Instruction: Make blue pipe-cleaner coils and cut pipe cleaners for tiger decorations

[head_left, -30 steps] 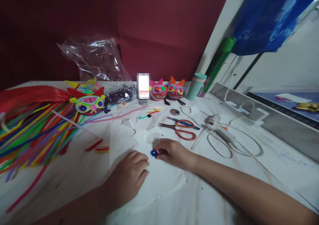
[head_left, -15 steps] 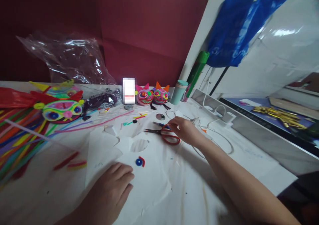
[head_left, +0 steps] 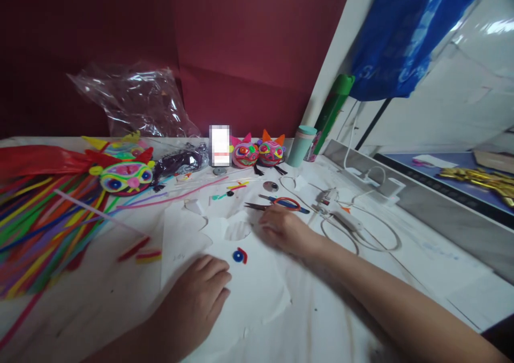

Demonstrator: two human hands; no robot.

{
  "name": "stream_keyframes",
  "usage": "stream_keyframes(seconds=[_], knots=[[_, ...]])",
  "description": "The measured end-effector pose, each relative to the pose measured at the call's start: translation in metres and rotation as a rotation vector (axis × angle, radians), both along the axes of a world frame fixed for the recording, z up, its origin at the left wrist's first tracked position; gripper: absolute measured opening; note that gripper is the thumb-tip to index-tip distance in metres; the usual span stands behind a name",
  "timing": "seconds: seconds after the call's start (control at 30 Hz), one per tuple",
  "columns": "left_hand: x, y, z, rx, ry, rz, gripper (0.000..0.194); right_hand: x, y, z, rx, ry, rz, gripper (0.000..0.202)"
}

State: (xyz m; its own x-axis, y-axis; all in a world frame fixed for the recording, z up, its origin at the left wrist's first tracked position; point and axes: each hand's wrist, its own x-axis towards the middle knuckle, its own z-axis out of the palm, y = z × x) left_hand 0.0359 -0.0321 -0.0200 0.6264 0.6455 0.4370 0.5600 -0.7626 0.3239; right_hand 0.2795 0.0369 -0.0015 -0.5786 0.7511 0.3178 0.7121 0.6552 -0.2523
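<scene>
The red-handled scissors (head_left: 281, 205) are covered at the handles by the right hand (head_left: 283, 230), whose fingers are curled over them, though a firm grip cannot be told. The left hand (head_left: 196, 299) is laid flat, fingers together, on the white paper (head_left: 257, 293) on the tabletop (head_left: 80, 304), just below a small blue and red coil (head_left: 240, 255).

A white table (head_left: 381, 277) fills the foreground under dim, soft light. Beyond the fingers stands a dark red wall (head_left: 241, 42); to their right a white wall (head_left: 461, 100) slants away, with a blue plastic bag (head_left: 405, 36) hanging on it above a grey ledge (head_left: 441, 213).
</scene>
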Motion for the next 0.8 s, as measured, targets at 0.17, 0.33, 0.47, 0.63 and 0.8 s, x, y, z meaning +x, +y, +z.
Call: stream_keyframes(seconds=[0.17, 0.33, 0.47, 0.63, 0.8], knots=[[0.000, 0.001, -0.002, 0.005, -0.011, -0.015, 0.018, -0.028, -0.022, -0.008, -0.082, 0.071, 0.242, 0.032], [-0.001, 0.001, -0.003, 0.018, -0.030, -0.021, 0.018, -0.026, -0.021, -0.011, -0.046, 0.038, 0.213, 0.019], [-0.001, 0.001, -0.003, 0.026, -0.024, -0.020, 0.017, -0.026, -0.020, -0.013, -0.042, 0.039, 0.223, 0.027], [-0.001, 0.001, -0.003, 0.016, -0.011, -0.016, 0.018, -0.026, -0.017, -0.013, -0.015, 0.022, 0.213, 0.010], [-0.001, 0.003, 0.000, 0.080, -0.001, -0.017, 0.017, -0.005, -0.004, -0.001, -0.034, -0.025, 0.202, 0.012]])
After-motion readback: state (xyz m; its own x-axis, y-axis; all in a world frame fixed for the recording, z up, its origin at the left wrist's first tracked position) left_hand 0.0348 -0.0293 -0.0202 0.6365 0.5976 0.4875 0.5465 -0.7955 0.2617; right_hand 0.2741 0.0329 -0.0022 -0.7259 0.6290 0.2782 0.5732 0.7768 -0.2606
